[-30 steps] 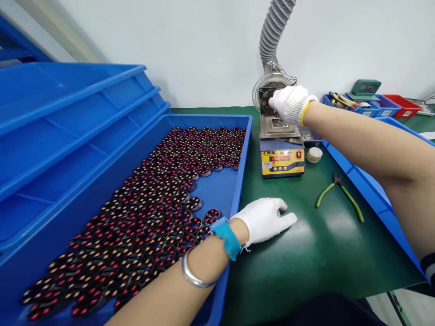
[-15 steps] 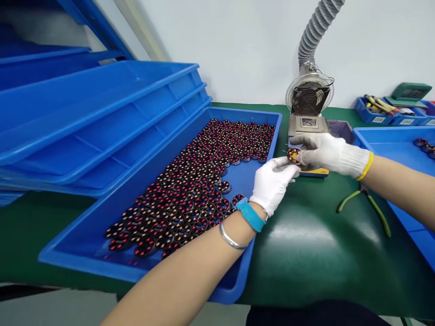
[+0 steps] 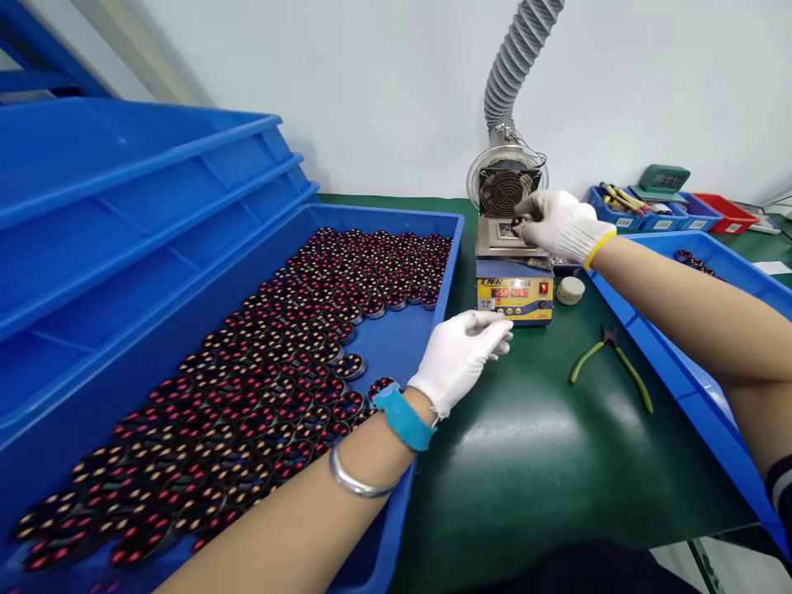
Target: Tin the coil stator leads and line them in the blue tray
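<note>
My right hand [image 3: 553,224], in a white glove with a yellow cuff, pinches a small round motor stator [image 3: 518,224] just above the metal top of a solder pot [image 3: 513,297]. The glove covers part of the stator. In front of the pot, my left hand [image 3: 461,351], also gloved, is closed with thumb and fingers together, and nothing shows in it. To its left, a blue tray [image 3: 458,247] holds many similar dark stators [image 3: 290,355] with rings of pink and copper-coloured spots.
Green-handled cutters [image 3: 610,355] lie on the green bench [image 3: 513,478]. A round whitish block [image 3: 570,289] sits beside the pot. Another blue tray [image 3: 681,375] is at right, stacked blue trays [image 3: 204,198] at left. A grey hose [image 3: 516,62] rises behind the pot.
My right hand has carried the stator away from my left hand, up and back over the solder pot. My left hand has let go of it. The view has turned right.
</note>
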Available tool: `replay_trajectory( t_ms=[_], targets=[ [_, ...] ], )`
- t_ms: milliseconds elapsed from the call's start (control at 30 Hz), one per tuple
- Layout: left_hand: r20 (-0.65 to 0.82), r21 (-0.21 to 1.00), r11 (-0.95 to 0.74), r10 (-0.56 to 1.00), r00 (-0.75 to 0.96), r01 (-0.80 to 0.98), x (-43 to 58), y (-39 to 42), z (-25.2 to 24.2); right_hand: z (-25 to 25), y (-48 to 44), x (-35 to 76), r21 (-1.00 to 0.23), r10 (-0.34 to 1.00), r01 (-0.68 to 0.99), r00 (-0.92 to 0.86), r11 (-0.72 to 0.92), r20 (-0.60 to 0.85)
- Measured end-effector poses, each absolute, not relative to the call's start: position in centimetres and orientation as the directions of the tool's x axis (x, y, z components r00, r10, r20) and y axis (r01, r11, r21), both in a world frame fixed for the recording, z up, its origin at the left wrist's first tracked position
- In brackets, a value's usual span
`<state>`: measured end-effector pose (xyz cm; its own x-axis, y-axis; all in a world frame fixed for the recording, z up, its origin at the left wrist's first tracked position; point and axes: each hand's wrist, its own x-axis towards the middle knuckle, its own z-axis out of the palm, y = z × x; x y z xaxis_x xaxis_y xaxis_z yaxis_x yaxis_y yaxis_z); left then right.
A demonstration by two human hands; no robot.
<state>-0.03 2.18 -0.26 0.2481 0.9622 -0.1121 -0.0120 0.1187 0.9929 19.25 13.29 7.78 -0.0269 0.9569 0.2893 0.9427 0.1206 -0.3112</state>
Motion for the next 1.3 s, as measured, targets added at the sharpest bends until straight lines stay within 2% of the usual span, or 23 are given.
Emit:
replay_trajectory(
  t_ms=[100,433,600,833,1000,1133,1233,1300],
  targets=[
    [-0.119,0.993,0.118,0.952,0.281,0.020,-0.1,2.2,-0.4,7.8,16.1,19.8,-0.220,0.937,0.970,-0.025,0.108,0.348],
    [-0.141,0.989,0.120,0.932,0.335,0.082,0.0,1.9,-0.1,6.7,17.9,19.3,-0.093,0.971,0.995,-0.021,0.044,0.236],
    [-0.136,0.990,0.114,0.927,0.351,0.085,0.0,2.0,-0.1,6.6,18.0,19.0,-0.075,0.972,0.996,-0.035,0.054,0.232],
    [-0.138,0.989,0.110,0.925,0.355,0.099,-0.1,1.9,0.0,7.4,18.0,19.1,-0.089,0.958,0.995,-0.016,0.044,0.288],
    [-0.144,0.987,0.108,0.922,0.360,0.118,-0.1,1.9,-0.2,7.0,17.9,19.0,-0.089,0.962,0.995,-0.016,0.042,0.271],
    [-0.135,0.984,0.083,0.924,0.359,0.156,0.2,1.8,-0.3,6.9,17.7,19.0,-0.133,0.956,0.989,-0.019,0.061,0.293],
    [-0.040,0.966,-0.036,0.957,0.286,0.256,-0.3,1.9,0.2,8.0,16.7,19.9,-0.217,0.934,0.973,0.009,0.073,0.357],
    [0.089,0.893,-0.154,0.982,0.168,0.423,-1.5,2.3,1.0,8.9,15.1,21.2,-0.325,0.938,0.943,0.047,0.072,0.344]
  ],
)
